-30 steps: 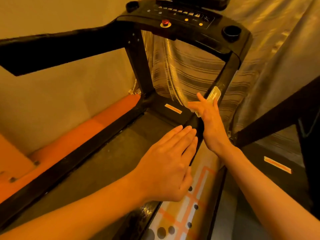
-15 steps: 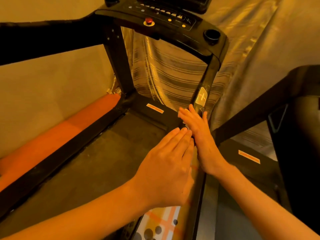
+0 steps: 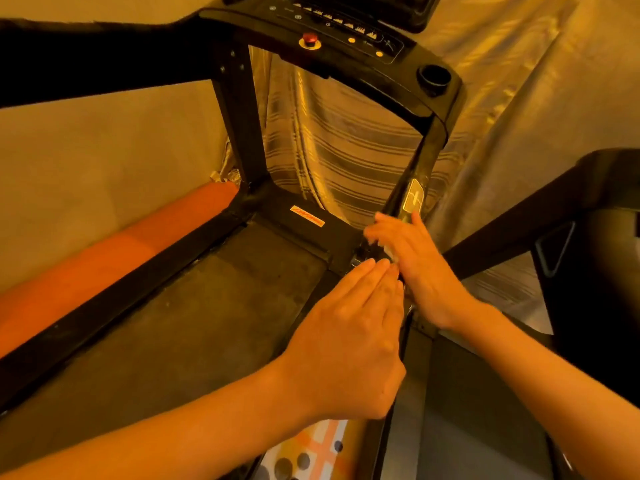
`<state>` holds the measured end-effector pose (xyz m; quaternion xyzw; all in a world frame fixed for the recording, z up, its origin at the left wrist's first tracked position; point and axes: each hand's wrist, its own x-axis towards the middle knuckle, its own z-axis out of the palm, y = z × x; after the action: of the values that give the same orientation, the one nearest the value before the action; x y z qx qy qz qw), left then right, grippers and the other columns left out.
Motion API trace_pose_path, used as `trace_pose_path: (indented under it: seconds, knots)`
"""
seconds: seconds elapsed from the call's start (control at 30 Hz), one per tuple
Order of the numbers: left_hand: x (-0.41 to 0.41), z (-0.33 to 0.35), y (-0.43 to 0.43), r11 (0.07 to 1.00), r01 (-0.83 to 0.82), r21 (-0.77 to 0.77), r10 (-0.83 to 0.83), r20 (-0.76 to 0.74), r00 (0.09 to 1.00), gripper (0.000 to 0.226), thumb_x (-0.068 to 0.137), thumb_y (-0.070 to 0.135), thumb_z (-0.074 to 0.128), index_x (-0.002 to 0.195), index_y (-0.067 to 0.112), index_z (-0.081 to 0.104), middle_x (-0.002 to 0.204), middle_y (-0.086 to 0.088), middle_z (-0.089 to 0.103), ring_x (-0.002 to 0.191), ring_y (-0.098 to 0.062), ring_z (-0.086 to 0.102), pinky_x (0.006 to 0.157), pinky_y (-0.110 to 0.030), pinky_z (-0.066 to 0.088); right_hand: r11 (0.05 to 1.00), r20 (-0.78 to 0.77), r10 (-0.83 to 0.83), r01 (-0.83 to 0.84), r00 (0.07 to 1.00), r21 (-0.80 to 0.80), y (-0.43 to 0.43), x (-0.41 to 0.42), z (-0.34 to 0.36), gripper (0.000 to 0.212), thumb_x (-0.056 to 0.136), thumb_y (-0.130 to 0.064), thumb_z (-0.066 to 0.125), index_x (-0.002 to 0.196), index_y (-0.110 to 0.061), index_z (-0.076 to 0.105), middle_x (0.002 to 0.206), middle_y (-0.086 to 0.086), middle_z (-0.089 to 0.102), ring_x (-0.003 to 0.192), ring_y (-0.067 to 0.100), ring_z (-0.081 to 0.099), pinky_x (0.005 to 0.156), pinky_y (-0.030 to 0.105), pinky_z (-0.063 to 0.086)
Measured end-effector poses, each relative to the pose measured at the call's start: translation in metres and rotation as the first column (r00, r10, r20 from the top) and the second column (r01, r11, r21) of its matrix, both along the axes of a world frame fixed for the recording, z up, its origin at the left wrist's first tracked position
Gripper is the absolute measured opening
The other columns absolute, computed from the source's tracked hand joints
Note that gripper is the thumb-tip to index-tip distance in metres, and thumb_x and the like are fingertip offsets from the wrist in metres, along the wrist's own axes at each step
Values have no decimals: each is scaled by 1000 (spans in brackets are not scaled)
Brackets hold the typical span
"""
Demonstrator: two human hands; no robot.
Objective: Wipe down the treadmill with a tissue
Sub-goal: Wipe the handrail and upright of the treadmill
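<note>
Now your right hand (image 3: 414, 268), fingers spread, presses the tissue (image 3: 390, 253) against the foot of the right post (image 3: 414, 183) of the treadmill (image 3: 207, 306); your left hand (image 3: 349, 344) lies flat, fingers together, just beside it.

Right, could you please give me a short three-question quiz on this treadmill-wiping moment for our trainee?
1. True or false: the left hand grips the tissue.
2. The right hand works at: A the belt; B the foot of the right upright; C the cup holder.
3. Fill in: the round button on the console is ___.
Key: 1 false, the left hand lies flat and the tissue shows under the right hand; 2 B; 3 red.
</note>
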<state>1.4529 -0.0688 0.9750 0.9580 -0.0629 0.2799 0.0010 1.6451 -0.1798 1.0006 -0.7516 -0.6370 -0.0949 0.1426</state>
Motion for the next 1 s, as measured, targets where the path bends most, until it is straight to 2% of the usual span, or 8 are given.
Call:
trace_pose_path:
  seconds: [0.1,0.17,0.27,0.37,0.47,0.67,0.83,1.0]
  knots:
    - [-1,0,1,1000,-10,-4,10,-7,1000,68,92,38,42,146,-3,53,152,-24,50,148,-35,41,127,-44,26,995,-17,-84,82,996,-63,26,48,16,28,103,-5,46,123,-8,66,126,15,65,138,33,52,129,45,-1]
    - [-2,0,3,999,6,-33,-6,-8,1000,68,93,38,43,146,-2,53,153,-23,50,148,-34,41,126,-44,28,983,-6,-123,121,992,-137,43,51,13,27,105,-13,44,110,-20,69,109,2,66,127,24,57,128,31,2]
    - [-2,-2,4,997,30,-77,-31,-7,999,67,95,38,46,148,-2,50,154,-22,49,150,-33,39,125,-44,29,959,16,-60,62,998,-278,35,20,6,32,106,-23,49,107,-49,68,123,-4,62,142,24,47,123,17,3]
    - [-1,-3,4,998,29,-54,-29,-12,999,67,95,39,43,147,-1,52,153,-21,51,148,-33,42,124,-45,32,989,34,51,-46,998,-144,14,9,17,30,111,-34,36,128,-25,59,127,6,64,131,21,54,129,43,9]
    - [-2,-3,5,999,17,-37,-17,-19,1000,67,96,41,40,147,0,53,152,-20,52,147,-33,43,123,-45,33,992,20,-10,12,1000,-129,27,41,32,18,106,-13,50,118,-24,58,112,8,67,116,31,63,127,56,14]
    - [-1,-7,5,998,28,-50,-28,0,1000,65,98,42,41,146,2,55,151,-19,53,146,-32,46,122,-44,35,992,-60,21,-28,998,-124,7,-16,20,31,110,-30,35,128,-22,60,128,-4,60,132,8,51,130,38,7]
    - [-3,-5,4,999,16,-48,-15,13,1000,65,95,40,43,145,1,56,151,-20,53,146,-32,45,124,-44,33,995,52,-76,79,996,-67,26,37,26,24,107,-21,46,128,-15,58,126,10,64,127,32,58,124,67,13]
    - [-3,-4,2,995,28,-93,-27,11,1000,66,93,40,45,144,-1,56,150,-21,54,146,-33,45,125,-43,29,1000,21,-4,4,1000,-7,-1,-13,2,39,105,-17,49,143,-10,52,151,4,50,150,19,37,130,46,6]
